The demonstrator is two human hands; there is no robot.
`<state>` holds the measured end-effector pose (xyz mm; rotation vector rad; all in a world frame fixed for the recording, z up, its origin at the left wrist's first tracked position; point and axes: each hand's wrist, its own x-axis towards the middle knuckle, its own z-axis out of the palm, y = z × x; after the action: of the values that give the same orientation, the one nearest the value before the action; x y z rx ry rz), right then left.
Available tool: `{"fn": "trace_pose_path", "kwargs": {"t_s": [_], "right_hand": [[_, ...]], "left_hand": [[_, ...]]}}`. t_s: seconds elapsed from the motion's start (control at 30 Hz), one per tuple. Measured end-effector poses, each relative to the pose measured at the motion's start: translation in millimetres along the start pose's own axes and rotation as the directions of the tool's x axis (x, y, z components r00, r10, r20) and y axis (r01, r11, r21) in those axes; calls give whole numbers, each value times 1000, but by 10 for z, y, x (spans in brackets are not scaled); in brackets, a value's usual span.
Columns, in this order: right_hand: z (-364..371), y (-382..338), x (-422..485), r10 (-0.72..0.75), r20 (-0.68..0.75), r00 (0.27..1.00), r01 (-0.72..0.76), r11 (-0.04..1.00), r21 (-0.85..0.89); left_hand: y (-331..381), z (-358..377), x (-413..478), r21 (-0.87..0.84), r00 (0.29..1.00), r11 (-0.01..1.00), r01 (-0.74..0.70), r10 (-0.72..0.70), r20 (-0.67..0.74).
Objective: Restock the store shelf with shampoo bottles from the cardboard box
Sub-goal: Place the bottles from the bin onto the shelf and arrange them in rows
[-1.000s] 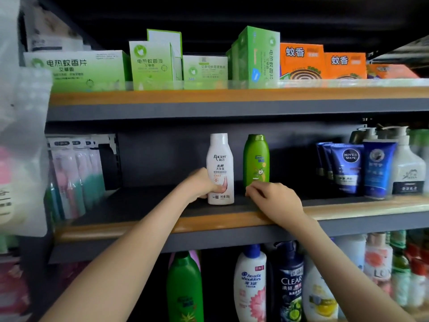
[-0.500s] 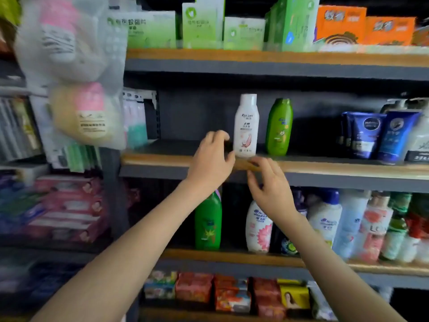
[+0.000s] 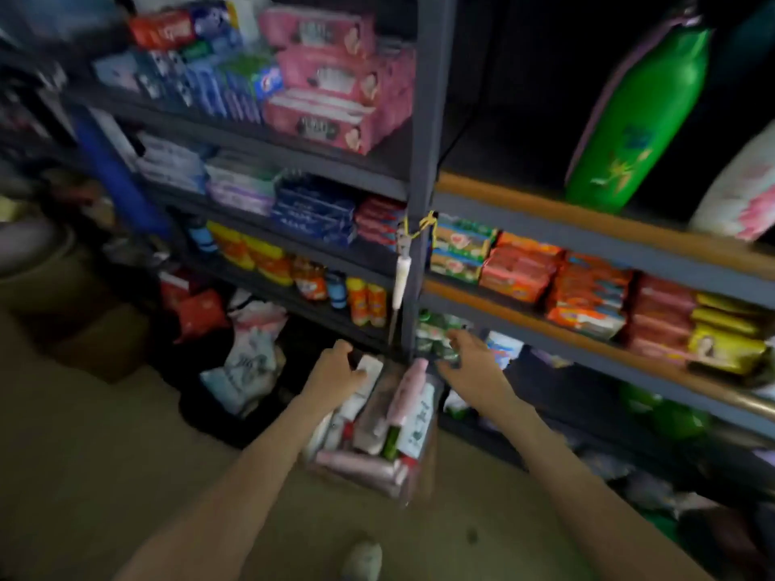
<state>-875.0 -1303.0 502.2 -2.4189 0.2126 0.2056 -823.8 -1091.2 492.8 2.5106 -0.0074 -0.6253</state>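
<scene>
Both hands are low over the cardboard box, which sits on the floor in front of the shelving. Left hand is right against the top of a white bottle at the far end of the box. It's too blurry to say if the fingers have closed on it or are just touching. Right hand is loose with fingers spread, holding nothing, just past the box's right side.

I'd call this the pick-up step: getting the next shampoo bottle to go up on the shelf. The next move probably needs a proper grip round one bottle's body. After that, a straight lift so it doesn't drag its neighbours.

The box is a jumble. A pink bottle lies lengthwise in the middle, a second pink bottle lies across the near end, and a dark green bottle is wedged between. Up on the shelf at right stand a green bottle and a flower-print bottle.
</scene>
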Motion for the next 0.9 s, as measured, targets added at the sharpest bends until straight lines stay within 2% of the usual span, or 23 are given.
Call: {"fn": "trace_pose_path", "kwargs": {"t_s": [0.17, 0.27, 0.4, 0.6, 0.7, 0.77, 0.9], "right_hand": [[1067, 310, 281, 147, 228, 962, -141, 989, -41], [1708, 414, 456, 226, 272, 935, -221, 974, -49], [2431, 463, 644, 332, 335, 882, -318, 943, -98], [3068, 521, 1009, 185, 327, 927, -122, 971, -203], [3262, 533, 1257, 155, 377, 913, -30, 947, -319], [3379, 564, 1390, 173, 417, 892, 6, 919, -394], [3582, 555, 1531, 204, 362, 910, 19, 850, -527]], "left_hand": [[-1009, 392, 340, 118, 985, 987, 107, -121, 123], [-1540, 661, 647, 86, 970, 975, 207, -216, 109], [-2055, 1025, 1030, 86, 975, 977, 195, -203, 91], [-2455, 1593, 1453, -17, 970, 985, 174, -168, 175], [-2502, 1760, 1568, -73, 984, 984, 165, -159, 87], [-2497, 1822, 1603, -87, 979, 976, 202, -200, 30], [-2441, 1883, 1586, -23, 972, 973, 231, -232, -33]]}}
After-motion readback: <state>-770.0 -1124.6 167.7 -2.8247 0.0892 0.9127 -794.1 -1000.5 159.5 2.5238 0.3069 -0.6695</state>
